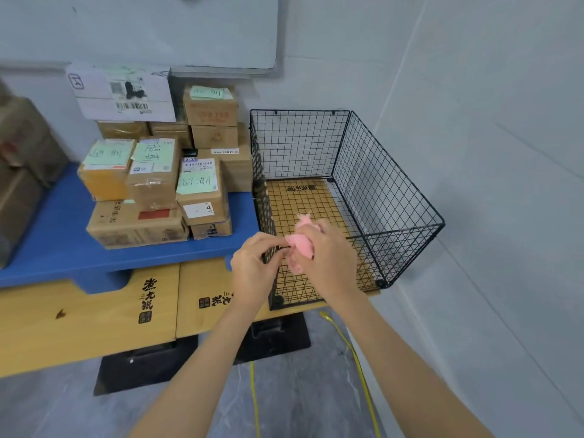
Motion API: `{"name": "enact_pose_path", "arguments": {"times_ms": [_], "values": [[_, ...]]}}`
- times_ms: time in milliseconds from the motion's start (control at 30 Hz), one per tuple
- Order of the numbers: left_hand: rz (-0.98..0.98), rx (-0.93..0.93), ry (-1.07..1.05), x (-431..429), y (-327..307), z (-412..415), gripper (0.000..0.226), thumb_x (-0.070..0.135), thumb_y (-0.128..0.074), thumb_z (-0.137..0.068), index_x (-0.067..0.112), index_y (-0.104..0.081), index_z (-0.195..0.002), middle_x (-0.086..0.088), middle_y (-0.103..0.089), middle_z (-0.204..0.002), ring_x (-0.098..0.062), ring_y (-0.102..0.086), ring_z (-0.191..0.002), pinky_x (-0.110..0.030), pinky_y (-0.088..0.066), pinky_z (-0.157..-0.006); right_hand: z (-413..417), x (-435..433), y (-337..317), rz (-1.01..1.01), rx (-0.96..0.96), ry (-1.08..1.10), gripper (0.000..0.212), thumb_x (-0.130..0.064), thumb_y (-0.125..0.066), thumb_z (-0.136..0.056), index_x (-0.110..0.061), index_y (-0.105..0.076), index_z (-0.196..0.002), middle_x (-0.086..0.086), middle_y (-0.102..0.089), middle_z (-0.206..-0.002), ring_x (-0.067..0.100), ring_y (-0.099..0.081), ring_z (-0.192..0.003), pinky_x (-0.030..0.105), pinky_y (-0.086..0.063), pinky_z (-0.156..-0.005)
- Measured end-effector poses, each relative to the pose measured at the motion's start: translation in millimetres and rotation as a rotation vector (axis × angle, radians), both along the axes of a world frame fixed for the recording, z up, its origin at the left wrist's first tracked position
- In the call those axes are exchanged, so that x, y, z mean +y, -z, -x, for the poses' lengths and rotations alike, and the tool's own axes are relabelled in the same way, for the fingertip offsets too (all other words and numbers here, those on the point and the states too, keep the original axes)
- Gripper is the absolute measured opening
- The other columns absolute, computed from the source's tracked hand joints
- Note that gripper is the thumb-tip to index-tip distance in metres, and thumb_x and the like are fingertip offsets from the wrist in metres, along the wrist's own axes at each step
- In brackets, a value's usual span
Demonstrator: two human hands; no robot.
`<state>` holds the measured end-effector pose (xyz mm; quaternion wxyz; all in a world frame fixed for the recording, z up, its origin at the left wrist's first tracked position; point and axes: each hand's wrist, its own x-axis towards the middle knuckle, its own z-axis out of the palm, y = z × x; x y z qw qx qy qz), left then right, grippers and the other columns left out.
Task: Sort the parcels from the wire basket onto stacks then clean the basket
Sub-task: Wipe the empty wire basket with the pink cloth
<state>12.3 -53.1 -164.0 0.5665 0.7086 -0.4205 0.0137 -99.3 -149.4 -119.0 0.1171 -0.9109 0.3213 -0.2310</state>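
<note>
View from above a person's two bare forearms reaching forward to a black wire basket [384, 188]. The basket stands on the right end of a pale wooden surface [94, 324] printed with black characters, close to a grey wall. The wood shows through its mesh floor.

Both hands meet at the basket's near left corner. The right hand [328, 257] grips a crumpled pink cloth [301, 245], fingers curled round it and clamped on it, holding it against the top wire of the near side. The left hand [252, 263] is just beside it, thumb and fingers closed together in a pinch on the rim wire at the corner, touching the edge of the cloth.

To the left of the basket, cardboard parcels [151, 188] sit stacked in several tiers on a blue platform [63, 245] that rests on the wooden surface. Many carry white shipping labels and pale green notes with handwriting. The stacks reach right up to the basket's left wall.

A whiteboard [158, 30] hangs on the wall above. A yellow cable [358, 355] trails across the grey floor below the hands.
</note>
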Motion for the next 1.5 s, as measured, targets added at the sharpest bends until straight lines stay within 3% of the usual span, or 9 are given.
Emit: {"name": "enact_pose_path", "arguments": {"times_ms": [200,333,433,600,767,1033,1300,1400,1500], "values": [[-0.025,0.013,0.064,3.1,1.1,-3.5,0.012,0.021,-0.076,-0.084,0.023,-0.076,-0.095,0.013,-0.069,-0.095,-0.006,-0.064,-0.097,-0.031,-0.054,-0.089,30.4,-27.9,-1.2,-0.026,0.012,0.054,0.037,-0.032,-0.076,-0.081,-0.027,-0.069,-0.117,-0.006,-0.060,-0.114,0.008,-0.051,-0.091,0.011,-0.031,-0.061],[-0.020,0.050,0.076,3.6,0.3,-2.9,0.011,0.021,-0.075,-0.085,0.022,-0.076,-0.096,0.014,-0.069,-0.096,-0.006,-0.063,-0.099,-0.030,-0.053,-0.092,66.3,-68.8,-2.1,-0.079,-0.060,0.287,0.031,-0.028,-0.074,-0.085,-0.027,-0.069,-0.115,-0.001,-0.060,-0.115,0.021,-0.058,-0.098,0.026,-0.042,-0.069],[0.001,0.079,0.064,3.4,1.0,-0.1,0.011,0.020,-0.075,-0.085,0.023,-0.075,-0.095,0.014,-0.069,-0.096,-0.006,-0.063,-0.099,-0.029,-0.052,-0.092,58.2,-67.3,-1.9,-0.069,-0.084,0.334,0.028,-0.033,-0.073,-0.085,-0.023,-0.069,-0.111,0.000,-0.059,-0.109,0.022,-0.058,-0.095,0.026,-0.040,-0.069],[0.013,0.083,0.055,3.2,2.2,-0.4,0.012,0.018,-0.077,-0.083,0.023,-0.076,-0.094,0.012,-0.070,-0.095,-0.007,-0.064,-0.098,-0.028,-0.052,-0.092,24.8,-20.8,2.7,-0.038,-0.066,0.233,0.031,-0.032,-0.077,-0.080,-0.022,-0.070,-0.109,-0.003,-0.058,-0.109,0.012,-0.050,-0.091,0.014,-0.029,-0.061],[0.003,0.044,0.046,2.0,3.1,-3.5,0.014,0.017,-0.077,-0.082,0.024,-0.076,-0.094,0.014,-0.070,-0.095,-0.004,-0.064,-0.097,-0.025,-0.052,-0.089,33.8,-27.7,3.6,-0.025,-0.052,0.138,0.032,-0.029,-0.075,-0.082,-0.026,-0.068,-0.113,-0.006,-0.057,-0.114,0.012,-0.053,-0.093,0.023,-0.042,-0.067],[-0.006,0.088,0.053,1.7,1.6,-4.0,0.017,0.015,-0.078,-0.082,0.027,-0.076,-0.094,0.015,-0.070,-0.096,-0.005,-0.064,-0.098,-0.033,-0.054,-0.091,78.3,-94.5,-10.0,-0.108,-0.043,0.416,0.025,-0.027,-0.071,-0.086,-0.020,-0.069,-0.109,0.004,-0.062,-0.111,0.020,-0.058,-0.091,0.028,-0.038,-0.072],[-0.009,-0.016,-0.003,0.8,4.1,-2.9,0.019,0.012,-0.080,-0.079,0.022,-0.077,-0.095,0.012,-0.071,-0.093,-0.007,-0.066,-0.092,-0.039,-0.057,-0.082,-0.8,0.5,5.6,-0.059,-0.082,0.027,0.034,-0.039,-0.073,-0.081,-0.025,-0.069,-0.111,-0.006,-0.061,-0.103,0.008,-0.055,-0.081,0.020,-0.045,-0.067],[-0.031,-0.012,-0.007,2.1,1.4,-2.6,0.019,0.015,-0.079,-0.080,0.025,-0.076,-0.095,0.015,-0.070,-0.095,-0.005,-0.066,-0.094,-0.039,-0.056,-0.086,15.3,-21.8,4.0,-0.050,-0.064,-0.002,0.030,-0.035,-0.067,-0.084,-0.026,-0.069,-0.112,-0.006,-0.061,-0.103,0.008,-0.054,-0.080,0.015,-0.037,-0.061],[-0.022,0.009,-0.031,2.6,0.2,2.4,0.019,0.013,-0.078,-0.082,0.026,-0.075,-0.095,0.014,-0.070,-0.096,-0.004,-0.065,-0.097,-0.036,-0.056,-0.090,60.3,-76.1,4.2,-0.025,-0.025,0.131,0.024,-0.035,-0.063,-0.083,-0.032,-0.070,-0.105,-0.010,-0.063,-0.105,0.009,-0.059,-0.085,0.017,-0.039,-0.060]]}}
